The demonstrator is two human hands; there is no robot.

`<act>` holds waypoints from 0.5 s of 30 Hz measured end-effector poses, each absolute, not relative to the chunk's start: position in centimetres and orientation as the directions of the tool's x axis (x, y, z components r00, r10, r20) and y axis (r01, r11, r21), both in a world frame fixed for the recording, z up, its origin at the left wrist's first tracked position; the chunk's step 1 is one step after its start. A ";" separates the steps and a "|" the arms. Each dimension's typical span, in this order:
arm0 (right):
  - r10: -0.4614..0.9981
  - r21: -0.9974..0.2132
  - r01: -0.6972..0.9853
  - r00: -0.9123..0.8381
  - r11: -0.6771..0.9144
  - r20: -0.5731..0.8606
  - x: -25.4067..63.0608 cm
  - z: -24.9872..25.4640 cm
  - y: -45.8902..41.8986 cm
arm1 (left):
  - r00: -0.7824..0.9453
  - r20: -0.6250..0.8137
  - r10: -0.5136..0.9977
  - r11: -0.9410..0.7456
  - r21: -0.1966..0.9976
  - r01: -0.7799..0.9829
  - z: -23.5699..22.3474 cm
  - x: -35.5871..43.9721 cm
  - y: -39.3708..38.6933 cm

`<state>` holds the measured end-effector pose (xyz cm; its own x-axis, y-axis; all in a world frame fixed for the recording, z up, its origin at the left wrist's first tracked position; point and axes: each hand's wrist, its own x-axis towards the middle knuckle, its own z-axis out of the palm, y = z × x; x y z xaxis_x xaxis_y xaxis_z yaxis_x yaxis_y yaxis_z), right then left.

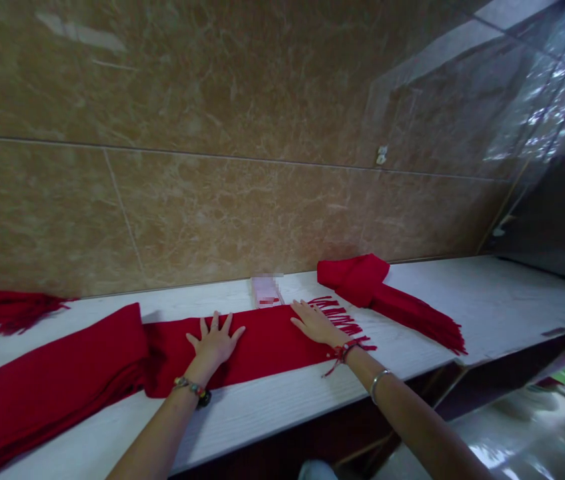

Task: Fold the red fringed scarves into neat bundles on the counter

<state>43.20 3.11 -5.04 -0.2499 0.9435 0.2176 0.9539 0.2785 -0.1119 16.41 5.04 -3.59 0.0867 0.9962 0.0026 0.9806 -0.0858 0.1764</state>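
Observation:
A red fringed scarf (pixel 267 347) lies flat along a white tabletop, its right end spread out with the tassels (pixel 345 320) showing. Its left part appears to pass under a folded red layer (pixel 72 373); whether that is the same scarf I cannot tell. My left hand (pixel 215 343) rests on the flat cloth with fingers spread, a beaded bracelet at the wrist. Near the fringed end, my right hand (pixel 315 322) lies palm down on the scarf with its fingers stretched out. Neither hand grasps anything.
A second red scarf (pixel 372 283), folded over itself, lies to the right. More red fringed cloth (pixel 7 310) is at the far left. A small pale packet (pixel 265 291) stands by the marbled wall (pixel 242 213). A dark box-like object (pixel 552 220) occupies the table's right end.

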 end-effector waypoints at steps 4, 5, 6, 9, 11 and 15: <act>0.950 -0.080 0.970 -0.206 0.230 0.234 44.7 -6.2 3.2 | 0.101 0.007 0.995 -0.101 0.156 0.983 -3.9 16.4 5.4; 0.948 -0.075 0.969 -0.213 0.237 0.237 45.0 -6.2 3.3 | 0.105 0.005 0.994 -0.105 0.154 0.983 -3.9 16.4 5.4; 0.946 -0.070 0.968 -0.219 0.241 0.240 45.1 -6.2 3.3 | 0.106 0.004 0.994 -0.105 0.154 0.982 -3.9 16.3 5.4; 0.942 -0.055 0.966 -0.233 0.253 0.242 45.3 -6.1 3.6 | 0.070 0.009 0.998 -0.070 0.164 0.984 -3.7 15.4 5.4; 0.942 -0.051 0.965 -0.240 0.259 0.235 45.5 -6.1 3.8 | 0.025 0.014 1.000 -0.027 0.159 0.987 -3.6 14.3 5.0; 0.945 -0.042 0.965 -0.242 0.257 0.220 45.8 -6.4 3.9 | 0.000 0.021 1.000 -0.002 0.109 0.994 -3.5 11.5 3.4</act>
<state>45.76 3.95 -6.38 -0.2425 0.9450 0.2195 0.9654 0.2574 -0.0417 11.46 3.39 -3.54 -0.0004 0.9998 0.0212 0.9940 -0.0019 0.1094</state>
